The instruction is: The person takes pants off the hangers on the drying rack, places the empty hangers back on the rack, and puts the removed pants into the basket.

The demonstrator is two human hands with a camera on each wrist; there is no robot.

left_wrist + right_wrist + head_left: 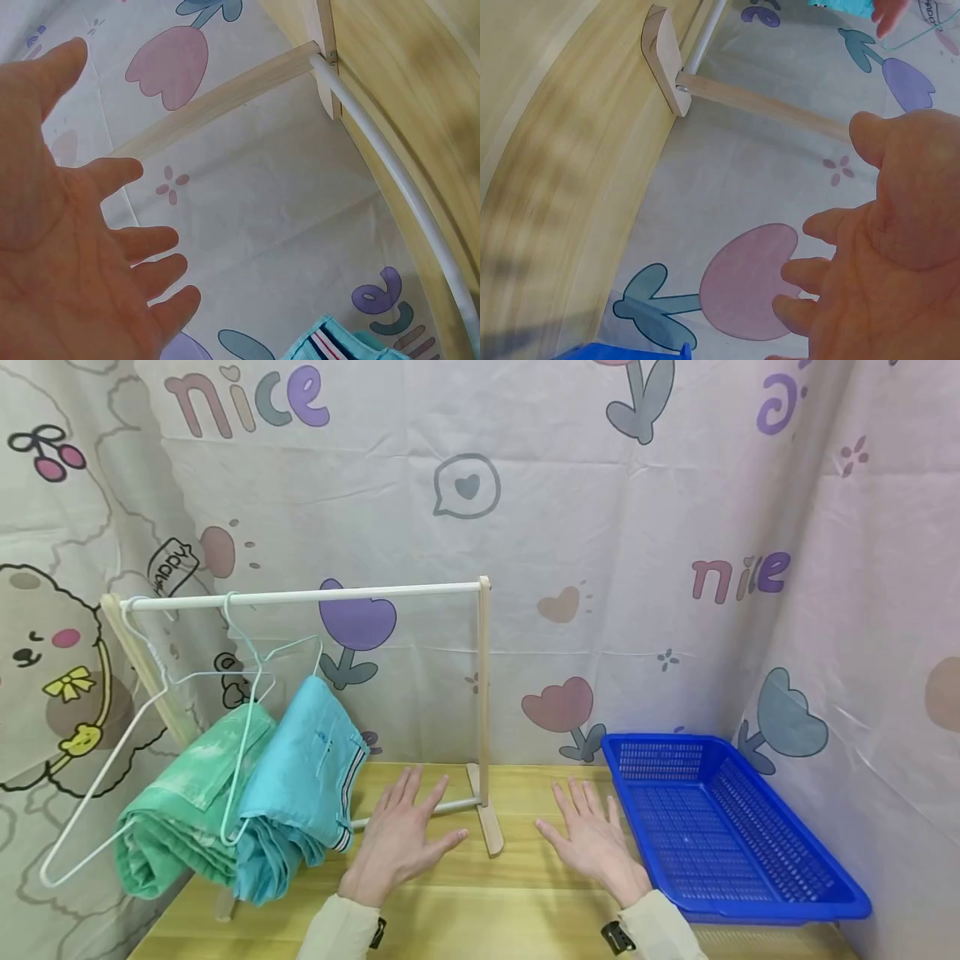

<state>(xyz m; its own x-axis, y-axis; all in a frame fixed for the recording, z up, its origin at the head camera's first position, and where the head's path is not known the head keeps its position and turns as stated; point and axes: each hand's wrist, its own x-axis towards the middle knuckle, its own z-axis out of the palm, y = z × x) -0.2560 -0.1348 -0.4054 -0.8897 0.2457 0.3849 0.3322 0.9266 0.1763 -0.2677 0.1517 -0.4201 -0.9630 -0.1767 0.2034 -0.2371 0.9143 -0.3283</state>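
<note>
My left hand (401,839) is held over the table with fingers spread and nothing in it, just right of the blue garment. My right hand (592,839), also spread and holding nothing, is beside the blue basket's left rim. On the rack (483,693) hang two hangers. A folded green garment (191,802) is draped over the white hanger (97,793), and a folded blue garment (307,768) with a striped edge over the mint-green hanger (243,735). In the left wrist view, a corner of the blue garment (330,343) shows at the bottom.
A blue plastic basket (750,910) with perforated walls stands at the right of the wooden table (480,914). The rack's foot (487,822) rests between my hands, toward the back. Printed curtains (637,568) enclose the back and sides.
</note>
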